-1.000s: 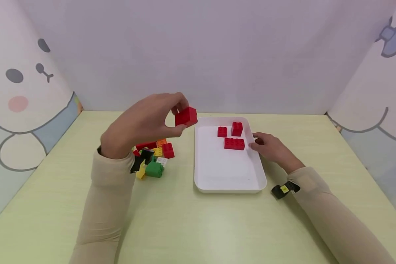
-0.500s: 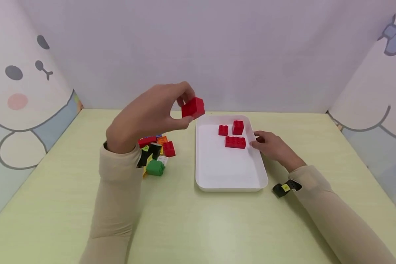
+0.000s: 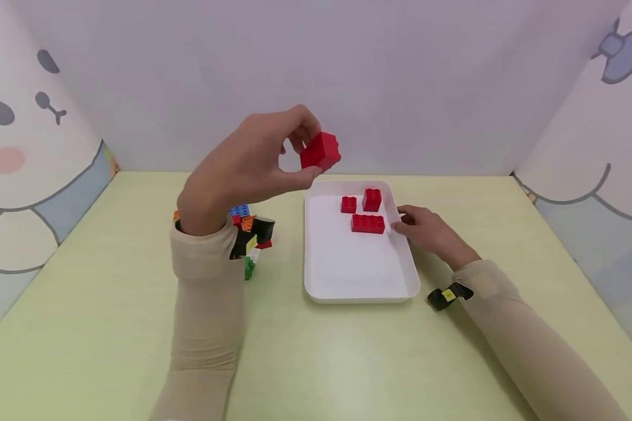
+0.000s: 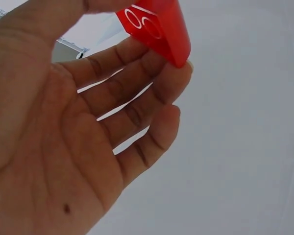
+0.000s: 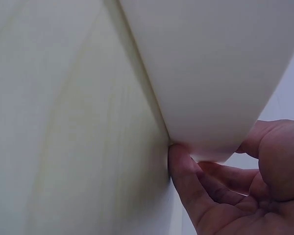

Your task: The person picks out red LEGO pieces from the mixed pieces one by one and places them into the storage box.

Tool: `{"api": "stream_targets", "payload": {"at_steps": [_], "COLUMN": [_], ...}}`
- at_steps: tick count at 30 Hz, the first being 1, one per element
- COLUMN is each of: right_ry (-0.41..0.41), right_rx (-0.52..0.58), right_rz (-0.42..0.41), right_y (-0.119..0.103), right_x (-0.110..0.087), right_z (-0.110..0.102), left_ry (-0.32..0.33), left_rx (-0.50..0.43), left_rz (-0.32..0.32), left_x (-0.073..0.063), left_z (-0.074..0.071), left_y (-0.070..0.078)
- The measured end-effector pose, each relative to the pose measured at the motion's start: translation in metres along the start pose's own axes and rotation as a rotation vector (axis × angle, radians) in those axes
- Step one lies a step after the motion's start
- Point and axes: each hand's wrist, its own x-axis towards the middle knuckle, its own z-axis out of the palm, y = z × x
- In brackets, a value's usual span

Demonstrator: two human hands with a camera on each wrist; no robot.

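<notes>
Lying on pale green table (image 3: 316, 351) (cartoon-animal walls): white tray (image 3: 358, 280).

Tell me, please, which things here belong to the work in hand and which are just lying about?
In use:
- left hand, pinching a red brick in the air
- white tray, with three red bricks in it
- right hand, gripping the tray's right rim

Lying about:
- pile of mixed bricks on the table, left of the tray
</notes>
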Motion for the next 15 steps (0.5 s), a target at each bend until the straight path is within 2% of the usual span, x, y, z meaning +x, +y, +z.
{"api": "stream_targets", "payload": {"at_steps": [6,15], "right_ry": [-0.015,-0.018], "right_rx": [0.008,0.015], "right_rz": [0.004,0.030], "right_y": [-0.004,-0.007], "right_x": [0.001,-0.002], "right_z": [0.002,0.010], "left_ry": [-0.044,-0.019], "left_rx": [-0.013,-0.074], "left_rz": [0.034,0.125], "left_x": [0.004,0.025], "left_z": [0.006,0.024], "left_y": [0.003,0.012]}}
